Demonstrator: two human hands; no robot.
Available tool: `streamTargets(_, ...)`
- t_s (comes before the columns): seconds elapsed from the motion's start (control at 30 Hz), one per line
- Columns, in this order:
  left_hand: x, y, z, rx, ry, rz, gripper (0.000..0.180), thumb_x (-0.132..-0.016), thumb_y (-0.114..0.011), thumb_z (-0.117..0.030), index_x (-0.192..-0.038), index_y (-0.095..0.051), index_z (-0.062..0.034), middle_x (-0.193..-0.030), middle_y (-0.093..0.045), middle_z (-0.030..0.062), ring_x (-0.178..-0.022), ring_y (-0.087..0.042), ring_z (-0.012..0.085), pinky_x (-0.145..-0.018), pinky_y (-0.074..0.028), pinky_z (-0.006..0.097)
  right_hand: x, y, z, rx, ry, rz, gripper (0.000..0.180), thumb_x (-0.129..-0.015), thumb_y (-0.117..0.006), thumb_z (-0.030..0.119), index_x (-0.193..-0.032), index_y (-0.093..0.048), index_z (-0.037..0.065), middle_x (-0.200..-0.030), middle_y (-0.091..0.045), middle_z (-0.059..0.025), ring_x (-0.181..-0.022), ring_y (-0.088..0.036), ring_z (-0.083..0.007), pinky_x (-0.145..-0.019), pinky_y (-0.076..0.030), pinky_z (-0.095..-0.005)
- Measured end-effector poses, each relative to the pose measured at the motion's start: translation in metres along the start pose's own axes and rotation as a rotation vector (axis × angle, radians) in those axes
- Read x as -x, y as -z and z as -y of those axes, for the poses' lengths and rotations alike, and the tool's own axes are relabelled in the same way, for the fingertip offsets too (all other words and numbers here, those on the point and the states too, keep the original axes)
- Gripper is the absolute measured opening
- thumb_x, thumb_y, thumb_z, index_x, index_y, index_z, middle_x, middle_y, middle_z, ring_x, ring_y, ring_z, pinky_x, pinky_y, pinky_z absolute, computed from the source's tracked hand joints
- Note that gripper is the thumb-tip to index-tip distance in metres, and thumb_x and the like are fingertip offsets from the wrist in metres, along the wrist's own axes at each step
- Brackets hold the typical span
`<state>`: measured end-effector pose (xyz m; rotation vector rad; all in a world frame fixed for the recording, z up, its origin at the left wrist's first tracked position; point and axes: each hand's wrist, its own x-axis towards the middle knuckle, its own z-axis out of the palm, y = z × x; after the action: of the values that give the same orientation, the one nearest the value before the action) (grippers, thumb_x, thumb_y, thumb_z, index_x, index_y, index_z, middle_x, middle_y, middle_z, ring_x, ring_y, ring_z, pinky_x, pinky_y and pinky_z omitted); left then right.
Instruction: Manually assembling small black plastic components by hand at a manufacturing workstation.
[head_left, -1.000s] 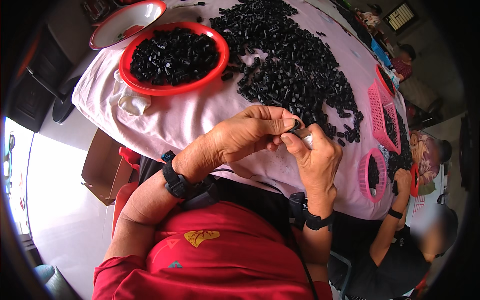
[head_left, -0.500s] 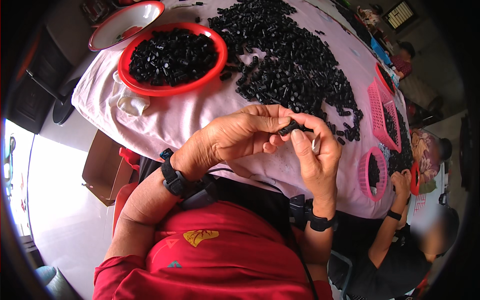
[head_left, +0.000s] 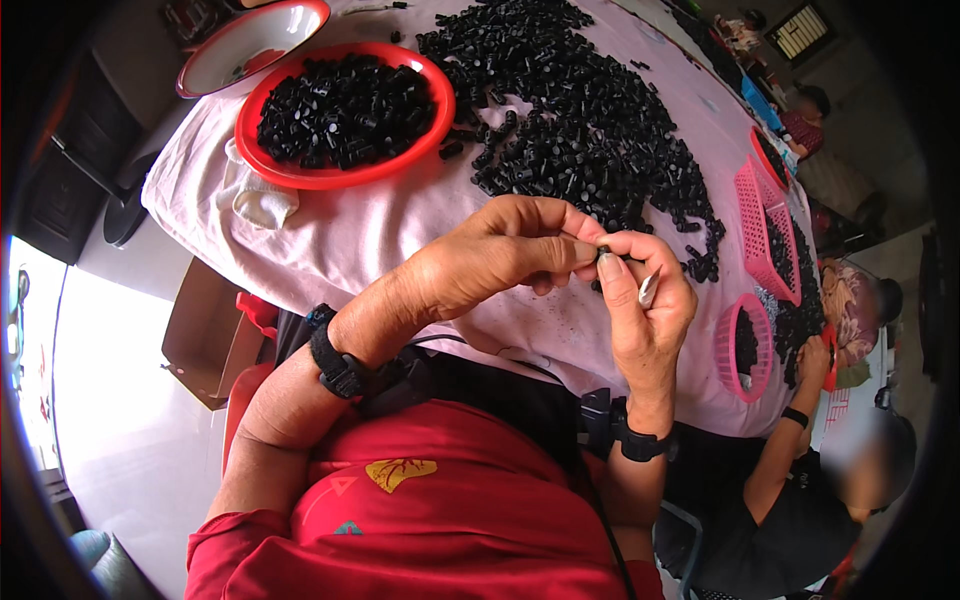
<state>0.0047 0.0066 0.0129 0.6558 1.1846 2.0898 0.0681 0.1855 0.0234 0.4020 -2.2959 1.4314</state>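
My left hand [head_left: 510, 250] comes in from the left, its thumb and index finger pinched on a small black cylindrical part [head_left: 603, 256]. From the other side my right hand [head_left: 645, 310] meets it with thumb and forefinger closed on the same part. Fingertips cover most of that part. A small tool with a pale, flat pointed end [head_left: 649, 288] sticks out between the right fingers; the rest of it is hidden. Just beyond both hands spreads a large heap of similar black parts [head_left: 560, 120] on the pink tablecloth [head_left: 390, 225].
A red basin [head_left: 290, 178] full of black parts stands at the far left, beside a white enamel basin [head_left: 225, 68]. Pink baskets [head_left: 770, 240] line the right side. A co-worker [head_left: 790, 500] sits at the right. A cardboard box [head_left: 210, 335] is below the table's left edge.
Both hands have shifted slightly right, still pinched together. The black part has turned and shows less between the fingertips. The co-worker's hand at the right has moved slightly.
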Motion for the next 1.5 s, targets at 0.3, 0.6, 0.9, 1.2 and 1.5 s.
streamTargets(0.3,0.001,0.007,0.001,0.251,0.114,0.059,0.030,-0.093,-0.061,-0.014,-0.120,-0.057,-0.0011,-0.097,-0.063,0.0031,-0.081,-0.059,0.0094,-0.068,-0.046,0.022,-0.001,0.000,0.007,-0.110,-0.026,-0.039,0.015,-0.093,-0.059,0.008,-0.104,-0.062,0.000,-0.076,-0.068,-0.0050,-0.066,-0.060,-0.0050,-0.060,-0.044,-0.0193)
streamTargets(0.6,-0.001,0.011,0.003,0.388,0.193,0.075,0.030,-0.093,-0.059,-0.011,-0.122,-0.058,-0.0017,-0.099,-0.065,0.0043,-0.082,-0.060,0.0094,-0.067,-0.048,0.022,-0.002,0.000,0.014,0.191,0.092,-0.123,0.023,-0.088,-0.070,0.020,-0.093,-0.059,0.001,-0.075,-0.068,-0.0068,-0.062,-0.066,-0.0119,-0.052,-0.049,-0.0254)
streamTargets(0.9,-0.001,0.007,0.007,0.395,0.190,0.084,0.029,-0.093,-0.060,-0.012,-0.121,-0.060,-0.0044,-0.098,-0.065,0.0024,-0.085,-0.060,0.0088,-0.068,-0.049,0.023,0.000,0.000,-0.001,0.506,0.060,-0.050,0.052,-0.077,-0.072,0.055,-0.081,-0.055,0.006,-0.061,-0.060,-0.0082,-0.054,-0.062,-0.0261,-0.047,-0.045,-0.0349)
streamTargets(1.2,-0.002,0.009,0.009,0.378,0.200,0.057,0.028,-0.093,-0.061,-0.013,-0.120,-0.060,-0.0051,-0.099,-0.065,0.0020,-0.085,-0.060,0.0089,-0.068,-0.049,0.023,-0.001,0.000,-0.002,0.589,0.075,-0.060,0.055,-0.076,-0.070,0.058,-0.072,-0.054,0.006,-0.057,-0.058,-0.0079,-0.051,-0.060,-0.0264,-0.046,-0.044,-0.0355)
streamTargets(1.5,-0.001,0.008,0.008,0.366,0.192,0.045,0.028,-0.092,-0.062,-0.013,-0.119,-0.060,-0.0055,-0.096,-0.065,0.0015,-0.084,-0.061,0.0089,-0.069,-0.049,0.022,0.000,0.001,-0.002,0.568,0.064,-0.045,0.052,-0.077,-0.071,0.056,-0.070,-0.054,0.007,-0.058,-0.060,-0.0086,-0.051,-0.061,-0.0274,-0.046,-0.045,-0.0354)
